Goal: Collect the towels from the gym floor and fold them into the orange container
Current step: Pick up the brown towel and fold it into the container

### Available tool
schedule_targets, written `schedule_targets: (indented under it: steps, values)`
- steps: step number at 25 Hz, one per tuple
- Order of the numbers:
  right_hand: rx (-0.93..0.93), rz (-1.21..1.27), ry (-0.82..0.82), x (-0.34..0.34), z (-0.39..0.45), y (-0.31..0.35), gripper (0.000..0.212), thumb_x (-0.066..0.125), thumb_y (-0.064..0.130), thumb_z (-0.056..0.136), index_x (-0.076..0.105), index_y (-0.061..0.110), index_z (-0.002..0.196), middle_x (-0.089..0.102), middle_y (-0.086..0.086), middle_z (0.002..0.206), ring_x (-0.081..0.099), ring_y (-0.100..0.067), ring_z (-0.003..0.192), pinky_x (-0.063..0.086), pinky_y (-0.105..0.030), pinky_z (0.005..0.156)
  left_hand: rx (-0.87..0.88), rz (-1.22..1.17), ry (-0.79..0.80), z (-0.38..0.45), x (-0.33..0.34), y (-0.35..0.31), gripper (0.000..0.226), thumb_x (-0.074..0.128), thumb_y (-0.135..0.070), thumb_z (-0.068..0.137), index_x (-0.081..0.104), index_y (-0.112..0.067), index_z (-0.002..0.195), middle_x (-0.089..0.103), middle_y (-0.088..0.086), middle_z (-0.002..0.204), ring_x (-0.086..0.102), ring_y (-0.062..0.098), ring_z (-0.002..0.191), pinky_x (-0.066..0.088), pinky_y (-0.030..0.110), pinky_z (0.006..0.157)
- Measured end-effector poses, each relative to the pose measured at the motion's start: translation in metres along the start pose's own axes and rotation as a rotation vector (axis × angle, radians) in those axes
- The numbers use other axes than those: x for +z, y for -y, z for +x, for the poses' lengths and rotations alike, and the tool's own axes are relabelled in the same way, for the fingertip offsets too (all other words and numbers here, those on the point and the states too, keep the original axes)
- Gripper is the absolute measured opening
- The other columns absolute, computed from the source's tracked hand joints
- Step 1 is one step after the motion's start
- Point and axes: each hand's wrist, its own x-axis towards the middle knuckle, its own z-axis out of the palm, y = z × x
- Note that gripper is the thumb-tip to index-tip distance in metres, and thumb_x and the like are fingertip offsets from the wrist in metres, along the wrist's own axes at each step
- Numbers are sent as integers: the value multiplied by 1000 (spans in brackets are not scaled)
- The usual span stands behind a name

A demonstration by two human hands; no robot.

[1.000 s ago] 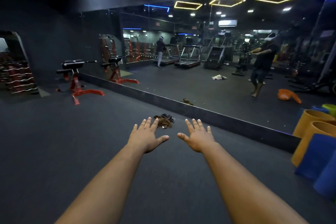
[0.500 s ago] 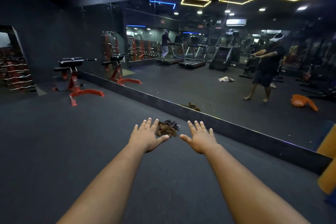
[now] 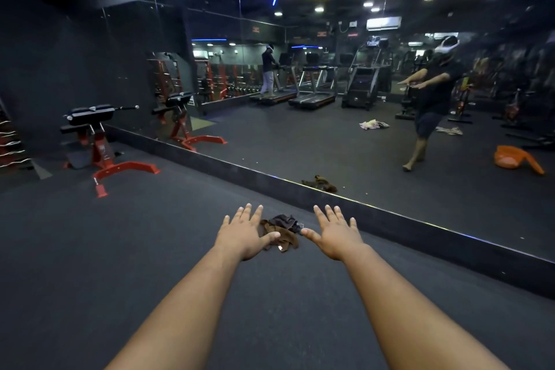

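1. Left hand (image 3: 244, 233): palm down, fingers straight and spread, holding nothing. Arm stretched forward above the floor.
2. Right hand (image 3: 335, 234): same pose, fingers spread wide, nothing held.
3. Crumpled towels (image 3: 280, 233), brown with a darker grey piece on top, lie on the dark gym floor (image 3: 90, 264) between the two hands in view. Left thumb overlaps the heap's near edge; contact cannot be told.
4. The heap sits near the base of the wall mirror (image 3: 330, 99).
5. In the mirror: the heap's reflection, two pale towels on the floor farther back, and the orange container (image 3: 515, 158) lying tipped on its side, well apart from the heap.
6. Red-framed bench (image 3: 99, 141) stands to the left, against the mirror wall.
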Motion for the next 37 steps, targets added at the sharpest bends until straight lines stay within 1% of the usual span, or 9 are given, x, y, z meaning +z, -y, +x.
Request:
schedule_targets:
  steps: [8,15,21,25,30,34,37]
  values:
    - [-39,-15,82,-3,222,-25,86,22,79,93,-7,34,161,-8,-1,170,-14,-23,156,-2,-57,124,-64,-52,52,211,6,21,95,27,-82,92,-9,-29,163,-9,3,171,-5,21,158,2,47,127]
    - [-31,-14,132,28,423,-19,88,25,79,92,-6,34,161,-8,-1,170,-14,-22,156,-2,-56,124,-61,-79,101,412,38,75,96,27,-81,92,-8,-28,163,-8,3,171,-4,22,158,3,47,127]
    - [64,16,258,70,578,-5,88,26,78,93,-7,33,161,-9,-2,170,-14,-23,155,-1,-57,124,-26,-78,234,579,66,141,96,29,-81,92,-8,-27,163,-8,4,171,-4,23,158,4,48,127]
    - [95,28,313,91,668,-6,88,25,78,93,-6,31,161,-8,-2,170,-13,-23,156,0,-57,124,-14,-77,321,675,84,172,97,28,-82,91,-8,-27,163,-8,5,171,-4,23,158,4,49,127]
    - [126,59,420,157,808,-30,92,22,81,89,-5,31,161,-7,-2,170,-12,-24,156,1,-58,124,-6,-70,463,811,149,190,100,26,-84,89,-8,-27,163,-8,4,171,-3,24,158,4,49,127]
    - [105,90,544,236,927,-54,90,27,78,93,-4,30,162,-6,-1,170,-10,-24,156,2,-58,124,-58,-101,547,918,224,199,110,15,-90,75,-9,-27,163,-10,3,171,-6,23,158,1,49,127]
    - [104,94,644,303,1008,-73,88,29,76,94,-1,30,162,-2,-2,171,-7,-24,156,5,-57,124,-110,-119,658,992,294,212,114,11,-92,71,-10,-27,163,-11,4,171,-6,24,158,2,50,127]
